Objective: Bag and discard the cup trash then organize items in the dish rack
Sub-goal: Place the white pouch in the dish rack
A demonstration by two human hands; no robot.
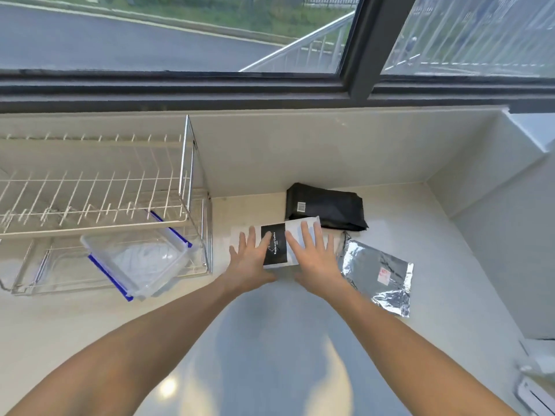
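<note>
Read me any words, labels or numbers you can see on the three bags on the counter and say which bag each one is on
White bag, black label: white print running sideways, second word looks like "Coffee"; first word and the small line beside it too blurred to read.
Black bag: white barcode sticker, digits too small to read.
Silver foil bag: small pinkish sticker, print unreadable.

The person is showing two bare forearms with no sleeves, and the left hand (250, 265) and right hand (315, 259) are wearing nothing.
</note>
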